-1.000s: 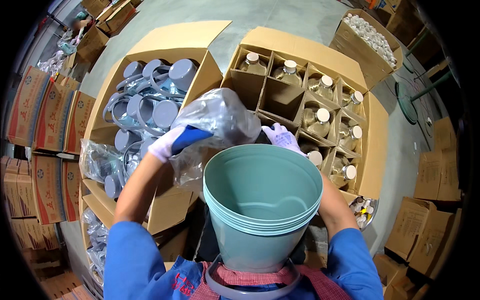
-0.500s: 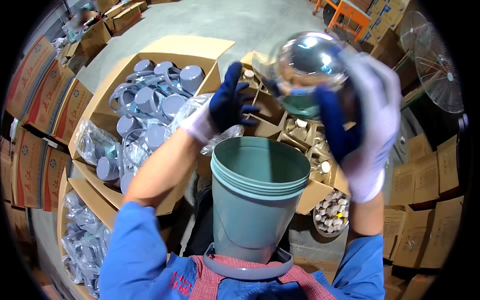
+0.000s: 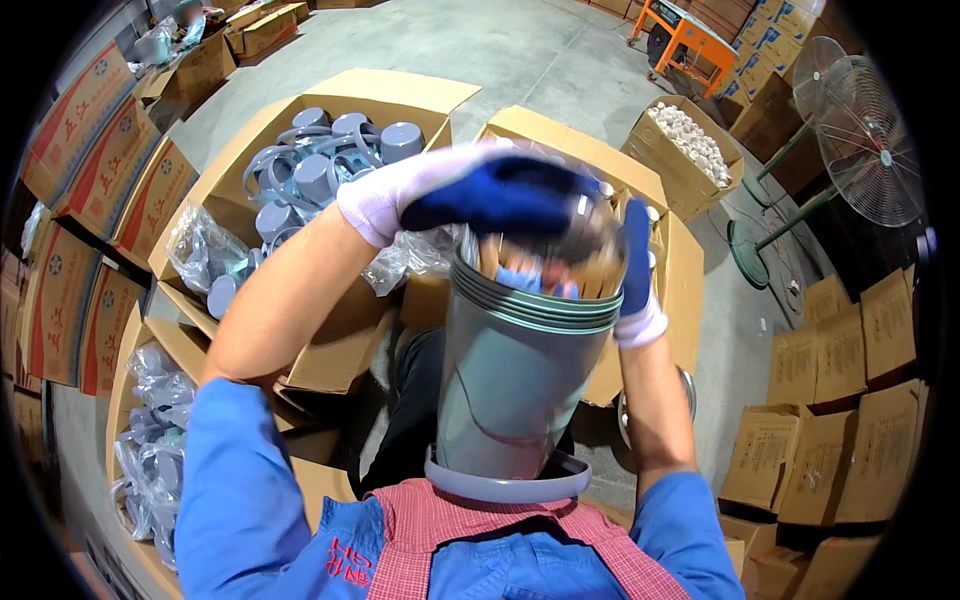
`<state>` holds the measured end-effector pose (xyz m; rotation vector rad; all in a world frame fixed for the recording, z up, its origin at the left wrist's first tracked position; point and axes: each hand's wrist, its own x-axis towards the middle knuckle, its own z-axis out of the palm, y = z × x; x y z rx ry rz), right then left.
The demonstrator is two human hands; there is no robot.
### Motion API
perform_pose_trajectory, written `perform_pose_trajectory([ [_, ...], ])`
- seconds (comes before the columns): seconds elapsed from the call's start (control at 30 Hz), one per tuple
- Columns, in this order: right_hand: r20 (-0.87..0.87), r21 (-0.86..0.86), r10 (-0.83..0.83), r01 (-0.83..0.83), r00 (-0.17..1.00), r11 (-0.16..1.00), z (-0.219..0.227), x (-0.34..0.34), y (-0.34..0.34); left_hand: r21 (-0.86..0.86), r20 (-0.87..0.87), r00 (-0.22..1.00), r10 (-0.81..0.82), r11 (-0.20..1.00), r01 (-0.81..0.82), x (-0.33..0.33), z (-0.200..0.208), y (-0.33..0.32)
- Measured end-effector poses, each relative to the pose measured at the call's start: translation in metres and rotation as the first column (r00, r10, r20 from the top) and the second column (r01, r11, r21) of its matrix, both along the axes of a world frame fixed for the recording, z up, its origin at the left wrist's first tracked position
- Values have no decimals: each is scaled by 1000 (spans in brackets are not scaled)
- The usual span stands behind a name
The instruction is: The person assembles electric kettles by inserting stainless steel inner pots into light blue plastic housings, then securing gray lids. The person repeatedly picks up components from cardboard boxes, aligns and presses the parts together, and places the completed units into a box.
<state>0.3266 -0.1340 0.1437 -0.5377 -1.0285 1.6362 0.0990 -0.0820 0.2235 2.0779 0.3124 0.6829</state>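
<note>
Silvered vessel [image 3: 600,250], a single one, blurred, sits at the mouth of one ridged teal container [image 3: 522,385], with one lavender-grey handle [image 3: 510,487] at its foot. Of two gloved hands, the left hand [image 3: 500,195] is curved over the vessel and the right hand [image 3: 637,262] is at its side; blur hides whether either grasps it. Around them are one open carton [image 3: 420,90] of overlapping, uncountable grey cups [image 3: 402,140], one orange wheeled frame [image 3: 703,47] and two pedestal fans [image 3: 885,157].
</note>
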Motion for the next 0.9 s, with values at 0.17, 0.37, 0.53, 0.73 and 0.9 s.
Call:
perform_pose_trajectory([
  [0.17,64,-207,22,-8,998,978,-28,12,-20,313,-496,866,66,943,108,35,-12,8],
  [0.37,-60,-73,-35,30,998,997,-49,18,6,591,-105,682,724,597,-543,5,-168,155],
  [0.53,288,-399,-325,422,901,814,-151,46,84,644,-464,614,638,719,-260,-25,-208,208],
  [0.73,346,192,-428,384,835,903,-192,49,221,-317,23,970,242,922,-223,36,-102,195],
  [0.9,636,496,-681,485,362,720,-46,86,239,-20,-218,772,598,788,-616,16,-83,240],
])
